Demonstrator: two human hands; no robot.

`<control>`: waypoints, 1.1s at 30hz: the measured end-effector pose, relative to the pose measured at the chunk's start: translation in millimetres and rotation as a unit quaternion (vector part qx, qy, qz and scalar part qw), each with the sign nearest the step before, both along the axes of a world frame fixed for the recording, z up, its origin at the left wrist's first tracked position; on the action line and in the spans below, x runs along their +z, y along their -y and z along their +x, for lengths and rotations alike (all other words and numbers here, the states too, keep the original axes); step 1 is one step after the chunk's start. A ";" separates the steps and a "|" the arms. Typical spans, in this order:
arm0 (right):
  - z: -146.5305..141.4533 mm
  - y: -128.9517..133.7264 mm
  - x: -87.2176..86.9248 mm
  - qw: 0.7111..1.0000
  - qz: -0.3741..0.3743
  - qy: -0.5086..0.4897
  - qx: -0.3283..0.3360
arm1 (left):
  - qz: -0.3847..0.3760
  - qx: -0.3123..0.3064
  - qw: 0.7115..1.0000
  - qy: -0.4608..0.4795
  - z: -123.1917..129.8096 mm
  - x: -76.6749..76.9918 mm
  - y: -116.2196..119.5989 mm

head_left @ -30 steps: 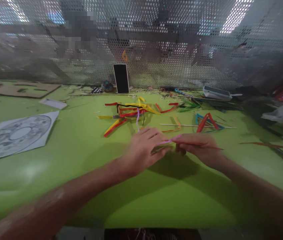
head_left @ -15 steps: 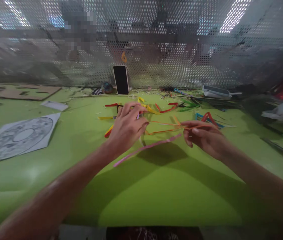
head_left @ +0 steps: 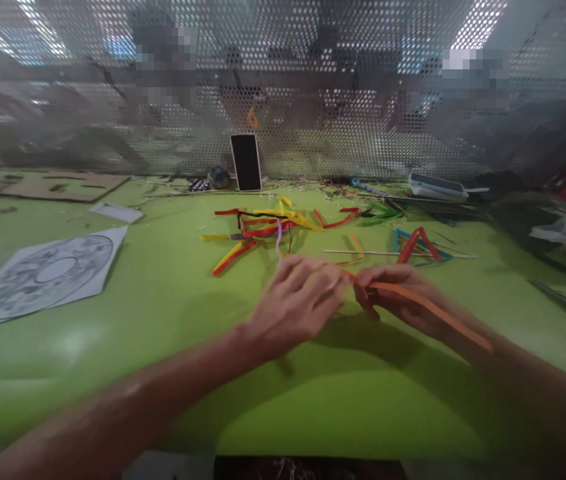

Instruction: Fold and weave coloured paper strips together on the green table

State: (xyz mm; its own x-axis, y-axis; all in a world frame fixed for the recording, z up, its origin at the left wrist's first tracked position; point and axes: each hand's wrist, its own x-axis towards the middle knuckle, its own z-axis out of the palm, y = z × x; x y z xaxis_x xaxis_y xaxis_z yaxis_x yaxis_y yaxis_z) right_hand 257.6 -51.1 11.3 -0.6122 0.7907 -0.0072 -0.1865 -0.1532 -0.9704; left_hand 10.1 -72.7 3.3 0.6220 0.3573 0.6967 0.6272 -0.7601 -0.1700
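Note:
My right hand (head_left: 397,293) is closed on an orange strip (head_left: 435,310), whose long end trails over the wrist to the right. Close beside it, my left hand (head_left: 303,297) has its fingers bent together, blurred by motion; what they grip is hidden. A short piece of orange strip shows just behind the hands. Beyond my left hand lies a bundle of red, black and yellow strips (head_left: 263,227), with a lilac strip (head_left: 279,239) hanging down from it towards the fingers. A thin pale stick (head_left: 377,253) lies behind my right hand.
Blue and red folded strips (head_left: 419,245) and green strips (head_left: 383,212) lie at the right. A phone (head_left: 246,162) leans on the perforated metal screen (head_left: 303,133). At the left are a printed sheet (head_left: 53,273) and cut cardboard (head_left: 63,185). A white device (head_left: 437,187) sits back right.
Both hands have come nearer to me, and my left hand has moved right, beside my right hand. The bundle of strips is uncovered. The pink strip is no longer seen.

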 end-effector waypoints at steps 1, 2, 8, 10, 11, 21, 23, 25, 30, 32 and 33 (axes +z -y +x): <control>0.1 -0.7 -3.0 1.000 -0.001 0.000 0.017 | -0.006 -0.011 1.000 -0.007 1.9 -1.3 3.5; 0.1 -1.0 -5.5 0.999 -0.001 0.001 0.038 | -0.013 -0.018 1.000 -0.013 3.3 -2.2 6.3; -2.6 6.0 -1.4 0.993 0.028 0.039 0.106 | -0.045 -0.062 0.995 -0.068 4.7 1.5 12.9; -2.8 7.7 2.3 0.994 0.055 0.063 0.068 | -0.045 -0.048 0.995 -0.077 4.7 3.7 12.4; -2.7 7.7 3.2 0.995 0.068 0.066 0.038 | -0.047 -0.036 0.995 -0.077 4.7 4.4 11.6; -7.4 6.9 -7.8 0.984 0.129 0.065 -0.109 | -0.094 0.018 0.995 -0.029 6.4 -4.6 1.3; -10.2 9.3 -4.9 0.984 0.131 0.068 -0.098 | -0.102 0.009 0.994 -0.021 5.9 -4.2 2.6; -12.8 11.2 0.5 0.984 0.135 0.087 -0.081 | -0.115 0.006 0.993 -0.018 5.5 -3.3 4.2; -16.3 11.9 9.8 0.974 0.163 0.148 -0.056 | -0.147 0.003 0.989 -0.007 5.6 -1.8 6.3; -16.0 10.8 8.1 0.972 0.177 0.146 -0.054 | -0.149 -0.003 0.989 -0.005 5.7 -1.5 6.5; -15.7 10.2 6.4 0.972 0.181 0.143 -0.052 | -0.149 -0.004 0.989 -0.004 5.6 -1.4 6.5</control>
State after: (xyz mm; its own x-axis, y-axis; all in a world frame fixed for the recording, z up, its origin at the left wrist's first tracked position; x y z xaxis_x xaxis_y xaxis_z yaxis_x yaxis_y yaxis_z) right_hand 242.0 -61.3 17.7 -0.5427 0.8305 0.1254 0.1020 0.2134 -0.9716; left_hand 15.7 -79.2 1.9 0.6306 0.5416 0.5559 0.6208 -0.7818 0.0574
